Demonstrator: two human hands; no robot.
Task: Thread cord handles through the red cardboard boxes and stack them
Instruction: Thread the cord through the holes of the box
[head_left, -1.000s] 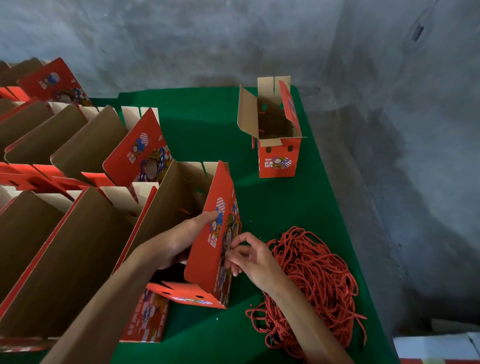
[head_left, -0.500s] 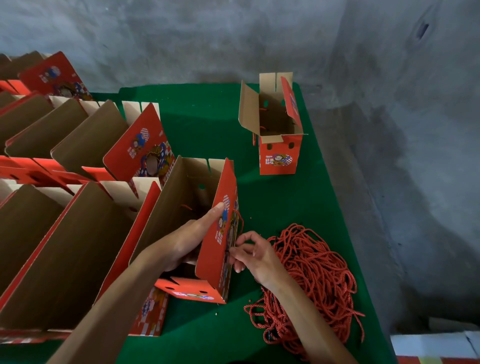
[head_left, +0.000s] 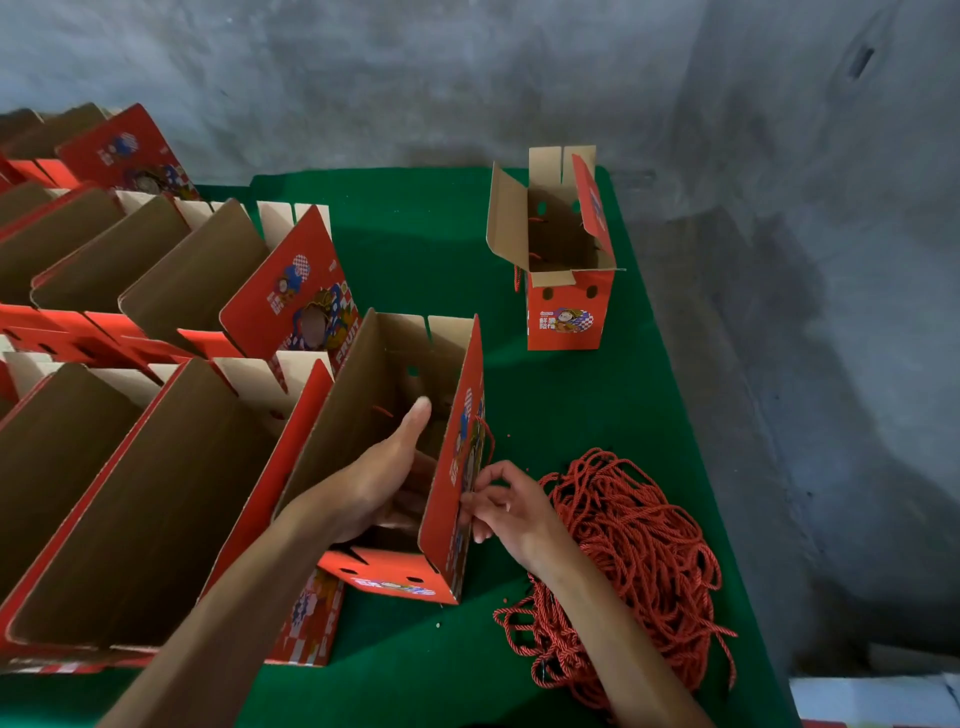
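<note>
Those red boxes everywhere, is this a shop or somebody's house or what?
Probably a small packing workshop, not a shop. Many identical open red boxes stand in rows on a green-covered table, a big heap of red cords waits beside them, and the wall behind is bare grey concrete.

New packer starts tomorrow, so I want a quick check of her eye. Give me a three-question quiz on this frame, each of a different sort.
1. True or false: the left hand reaches inside the open box.
2. The right hand pinches: A) a cord loop at the box's outer side, B) the green cloth, C) a flap.
3. Fill in: the pile of red cords lies to the ___ of that box.

Key: 1 true; 2 A; 3 right.
</note>
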